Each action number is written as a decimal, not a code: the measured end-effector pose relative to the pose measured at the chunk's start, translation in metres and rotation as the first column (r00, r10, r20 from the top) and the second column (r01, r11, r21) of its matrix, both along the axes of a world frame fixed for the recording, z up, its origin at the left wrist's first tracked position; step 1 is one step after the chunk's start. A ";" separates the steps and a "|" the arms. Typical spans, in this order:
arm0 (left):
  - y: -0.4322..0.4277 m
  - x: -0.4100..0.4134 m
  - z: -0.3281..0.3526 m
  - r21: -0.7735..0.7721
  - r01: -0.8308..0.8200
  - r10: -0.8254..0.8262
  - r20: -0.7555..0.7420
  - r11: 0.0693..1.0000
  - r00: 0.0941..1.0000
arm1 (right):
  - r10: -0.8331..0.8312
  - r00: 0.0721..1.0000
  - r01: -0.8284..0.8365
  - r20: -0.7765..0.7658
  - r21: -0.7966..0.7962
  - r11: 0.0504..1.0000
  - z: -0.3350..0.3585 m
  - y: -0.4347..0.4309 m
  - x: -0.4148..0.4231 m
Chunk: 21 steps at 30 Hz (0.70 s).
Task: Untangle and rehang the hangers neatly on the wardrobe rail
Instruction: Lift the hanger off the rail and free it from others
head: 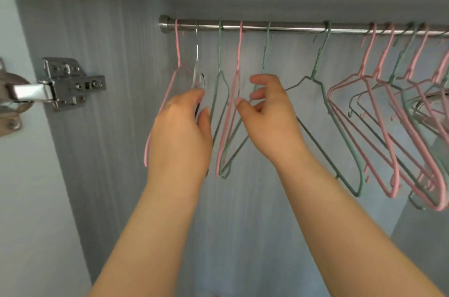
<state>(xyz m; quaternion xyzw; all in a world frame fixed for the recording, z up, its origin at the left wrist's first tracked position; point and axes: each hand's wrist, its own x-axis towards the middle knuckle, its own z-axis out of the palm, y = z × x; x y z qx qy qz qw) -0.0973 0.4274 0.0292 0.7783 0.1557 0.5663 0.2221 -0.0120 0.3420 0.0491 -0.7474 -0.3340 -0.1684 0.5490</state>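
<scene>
head view. item: wardrobe rail (291,28), metal, ran across the top of the grey cupboard from its end socket (165,24) out past the right edge. hung on it, left to right and spaced apart: pink hanger (178,54), clear hanger (196,54), green hanger (220,54), second pink hanger (240,54), second green hanger (266,49), then a third green hanger (320,54) turned broadside. further right, a bunched cluster of pink and green hangers (388,107), overlapping and tilted. left hand (179,131): raised, back to the camera, fingertips at the lower part of the clear hanger, thumb held apart; the fingers were mostly hidden behind the hand, so whether they had hold of it could not be told. right hand (269,117): raised in front of the second green hanger, fingers loosely bent and spread, thumb tip just beside the second pink hanger, nothing pinched. door hinge (70,84), metal, sat on the left side panel.
</scene>
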 end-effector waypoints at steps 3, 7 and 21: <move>0.018 -0.011 0.002 -0.019 -0.097 0.097 0.038 0.995 0.995 | 0.136 0.982 -0.116 0.129 -0.156 0.981 0.020 0.021 -0.012; 0.038 -0.010 0.001 -0.127 -0.092 0.070 -0.169 0.988 0.983 | 0.079 0.984 0.032 0.162 -0.589 0.808 0.041 0.054 -0.022; 0.041 0.008 -0.022 -0.186 0.006 -0.037 -0.161 0.983 0.986 | -0.009 0.999 0.031 0.034 -0.724 0.689 0.041 0.093 -0.011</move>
